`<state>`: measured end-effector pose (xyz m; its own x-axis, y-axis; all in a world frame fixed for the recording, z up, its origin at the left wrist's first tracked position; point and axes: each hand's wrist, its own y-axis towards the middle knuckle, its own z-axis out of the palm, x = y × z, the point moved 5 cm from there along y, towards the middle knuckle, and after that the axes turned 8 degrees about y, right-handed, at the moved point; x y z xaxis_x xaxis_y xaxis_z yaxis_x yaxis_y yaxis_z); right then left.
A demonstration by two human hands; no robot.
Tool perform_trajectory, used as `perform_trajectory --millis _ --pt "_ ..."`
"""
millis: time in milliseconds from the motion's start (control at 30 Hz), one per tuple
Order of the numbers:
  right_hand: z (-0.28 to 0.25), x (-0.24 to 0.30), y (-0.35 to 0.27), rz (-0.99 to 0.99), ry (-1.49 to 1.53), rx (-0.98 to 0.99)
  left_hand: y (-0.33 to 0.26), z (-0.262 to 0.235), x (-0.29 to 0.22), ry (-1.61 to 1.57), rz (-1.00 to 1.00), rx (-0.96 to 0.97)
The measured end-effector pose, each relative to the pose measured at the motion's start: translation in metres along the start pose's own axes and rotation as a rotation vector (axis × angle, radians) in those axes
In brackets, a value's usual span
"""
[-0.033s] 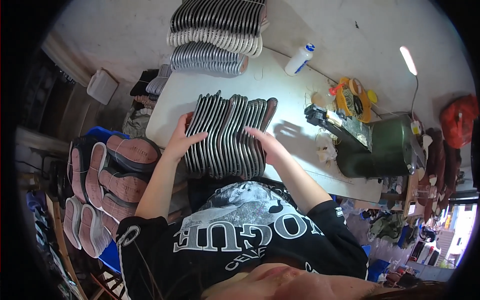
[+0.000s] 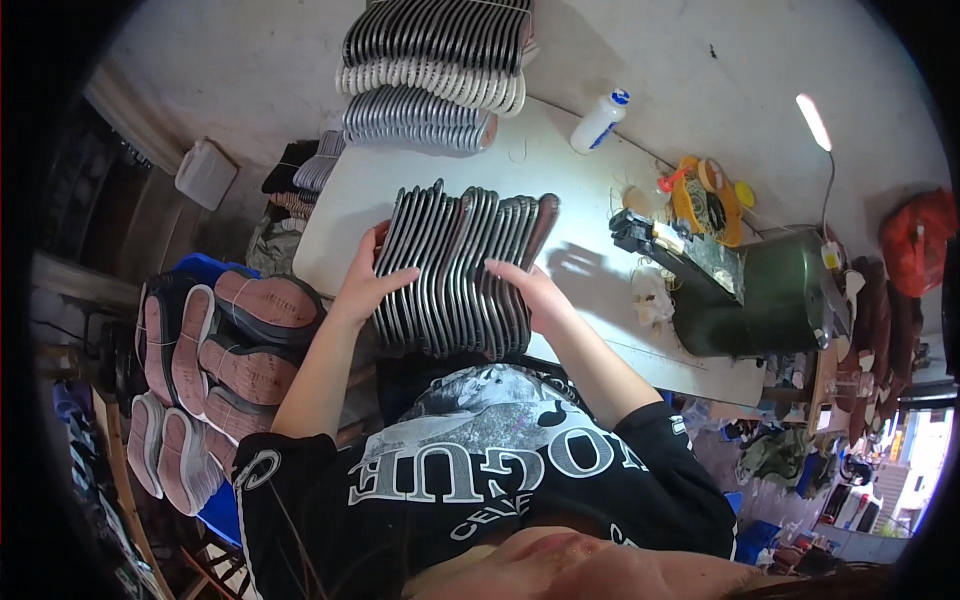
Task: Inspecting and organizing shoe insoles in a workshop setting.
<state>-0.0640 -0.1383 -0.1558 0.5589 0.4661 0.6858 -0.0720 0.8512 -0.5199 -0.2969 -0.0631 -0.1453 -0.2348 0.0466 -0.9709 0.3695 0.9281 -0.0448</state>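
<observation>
A row of dark-edged shoe insoles (image 2: 450,275) stands on edge, pressed together, at the near side of the white table (image 2: 570,210). My left hand (image 2: 368,288) grips the row's left end, its thumb lying over the top edges. At the other end my right hand (image 2: 532,292) clasps the row, thumb across the edges and fingers mostly hidden behind the outer insole. The rightmost insole leans outward at its far tip, showing a brownish face.
Bundled black insoles (image 2: 435,40) and grey ones (image 2: 418,118) lie at the table's far left. A white bottle (image 2: 600,122), a yellow basket (image 2: 712,205) and a green sewing machine (image 2: 765,295) are to the right. Tied pinkish soles (image 2: 265,305) fill a blue crate on the left.
My hands have drawn very slightly closer together around the row of insoles. Nothing else has visibly moved.
</observation>
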Motion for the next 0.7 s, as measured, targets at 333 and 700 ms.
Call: perform_trajectory --millis 333,700 --pt "0.024 0.062 -0.054 -0.770 -0.418 0.108 -0.018 -0.036 -0.085 -0.044 0.457 -0.057" --pt "0.010 0.016 -0.049 -0.901 -0.673 0.085 -0.031 0.016 -0.054 -0.049 0.489 -0.010"
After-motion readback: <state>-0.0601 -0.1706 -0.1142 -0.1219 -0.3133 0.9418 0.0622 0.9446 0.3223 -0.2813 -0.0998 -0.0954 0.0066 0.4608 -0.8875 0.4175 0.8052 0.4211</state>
